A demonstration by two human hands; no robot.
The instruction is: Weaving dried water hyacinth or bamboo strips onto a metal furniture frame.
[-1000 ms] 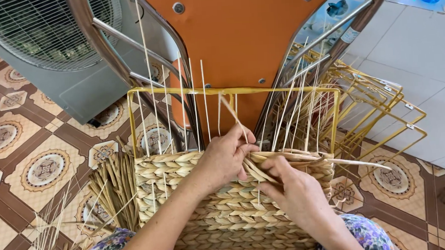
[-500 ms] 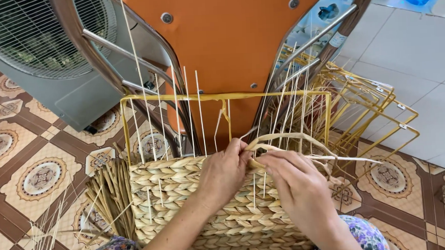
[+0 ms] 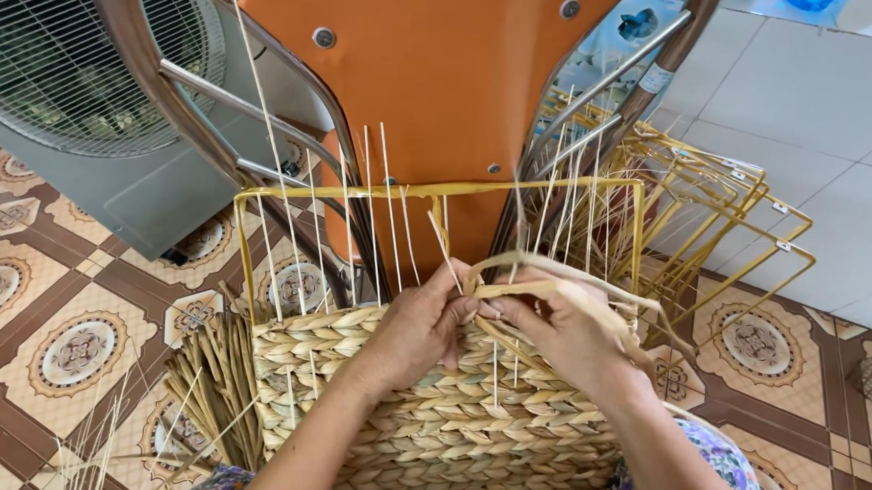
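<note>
Left of the left hand: bundle of loose dry fibre stalks (image 3: 212, 387) lying on the patterned tile floor (image 3: 63, 349), just beside the basket wall, untouched.
Left hand (image 3: 415, 329): closed against the top edge of the woven basket wall (image 3: 443, 411), fingertips pinching the fibre strand where it meets the weave; half a second ago sat lower and flatter on the braid.
Between the hands: flat fibre strand (image 3: 530, 270), now raised in a loop above the top row, where a second ago lay low along the edge.
Right hand (image 3: 567, 332): gripping the strand's free end, pulled up and toward the right.
Beyond both hands: thin upright stakes (image 3: 390, 208) and yellow wire frame (image 3: 434, 189), unchanged.
Meaning, as a judgement: new row under way, strand being drawn round a stake.
</note>
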